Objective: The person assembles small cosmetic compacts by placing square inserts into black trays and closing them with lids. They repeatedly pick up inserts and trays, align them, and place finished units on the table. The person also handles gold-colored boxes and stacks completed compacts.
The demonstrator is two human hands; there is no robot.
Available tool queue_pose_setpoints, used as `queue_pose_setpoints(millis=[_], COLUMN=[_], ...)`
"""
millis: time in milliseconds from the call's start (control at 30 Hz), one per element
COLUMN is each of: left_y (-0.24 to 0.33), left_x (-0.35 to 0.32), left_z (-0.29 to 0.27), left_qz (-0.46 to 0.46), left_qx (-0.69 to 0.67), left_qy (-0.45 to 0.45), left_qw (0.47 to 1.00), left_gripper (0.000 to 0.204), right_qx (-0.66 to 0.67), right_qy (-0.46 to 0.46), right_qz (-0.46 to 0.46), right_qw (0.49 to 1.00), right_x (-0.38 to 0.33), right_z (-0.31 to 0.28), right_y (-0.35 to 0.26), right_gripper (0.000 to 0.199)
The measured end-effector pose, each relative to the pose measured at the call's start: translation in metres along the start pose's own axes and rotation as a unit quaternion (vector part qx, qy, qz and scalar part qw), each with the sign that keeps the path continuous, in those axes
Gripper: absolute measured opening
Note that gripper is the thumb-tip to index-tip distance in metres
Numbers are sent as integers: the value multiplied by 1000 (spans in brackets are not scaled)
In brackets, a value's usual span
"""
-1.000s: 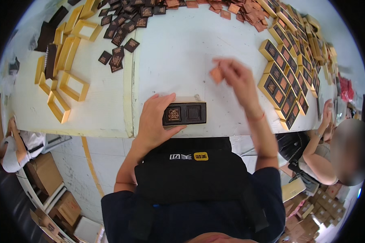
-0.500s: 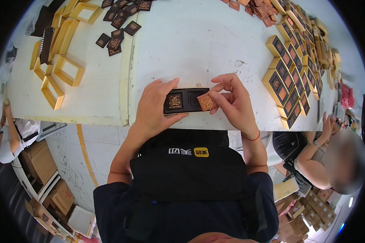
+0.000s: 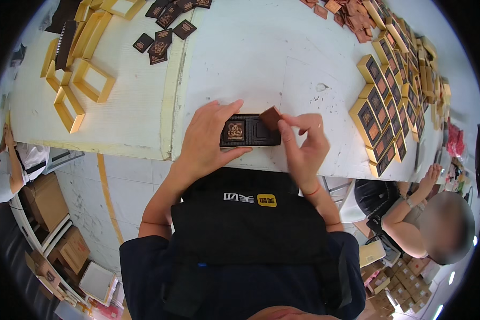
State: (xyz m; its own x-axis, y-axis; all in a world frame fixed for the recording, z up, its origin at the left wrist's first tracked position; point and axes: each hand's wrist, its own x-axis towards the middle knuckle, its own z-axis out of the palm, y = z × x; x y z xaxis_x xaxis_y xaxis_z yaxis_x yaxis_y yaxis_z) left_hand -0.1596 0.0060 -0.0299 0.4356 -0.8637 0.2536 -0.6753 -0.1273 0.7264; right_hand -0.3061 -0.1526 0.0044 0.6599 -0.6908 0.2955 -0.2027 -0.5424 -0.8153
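Note:
A slim gold-rimmed box with a black tray (image 3: 254, 140) is in front of me at the table's near edge. My left hand (image 3: 205, 136) grips its left end, thumb along the near side and fingers at the far side. A dark square chocolate (image 3: 235, 132) lies in the tray's left compartment; the right compartment holds nothing. My right hand (image 3: 304, 146) pinches a brown square chocolate (image 3: 271, 117) by its edge, tilted above the right compartment's far side.
Gold box frames (image 3: 93, 80) stand at the left, dark squares (image 3: 159, 47) lie loose at the far left, and brown squares (image 3: 354, 24) are heaped far right. Filled boxes (image 3: 380, 114) stand in rows at the right. Beyond them sits another person (image 3: 405, 221); someone's arm (image 3: 17, 165) shows far left.
The brown chocolate in my right hand has turned from its patterned face to a plain side and tilted up, away from me. The box stays in my left hand.

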Motion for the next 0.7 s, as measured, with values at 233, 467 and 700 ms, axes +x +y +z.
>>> queue_pose_setpoints(millis=[233, 467, 700], left_y=[-3, 2, -4], left_x=[3, -20, -29], left_z=[2, -14, -2], left_qz=[32, 92, 107], left_qx=[3, 28, 103], left_qy=[23, 62, 70], left_qw=[999, 993, 986], left_gripper=[89, 67, 36], right_qx=[-133, -179, -237], right_qy=[19, -114, -180], right_qz=[-74, -200, -218], right_qw=[988, 956, 929], right_x=[-35, -27, -35], right_z=[14, -3, -2], right_y=[6, 7, 15], right_gripper=[25, 45, 51])
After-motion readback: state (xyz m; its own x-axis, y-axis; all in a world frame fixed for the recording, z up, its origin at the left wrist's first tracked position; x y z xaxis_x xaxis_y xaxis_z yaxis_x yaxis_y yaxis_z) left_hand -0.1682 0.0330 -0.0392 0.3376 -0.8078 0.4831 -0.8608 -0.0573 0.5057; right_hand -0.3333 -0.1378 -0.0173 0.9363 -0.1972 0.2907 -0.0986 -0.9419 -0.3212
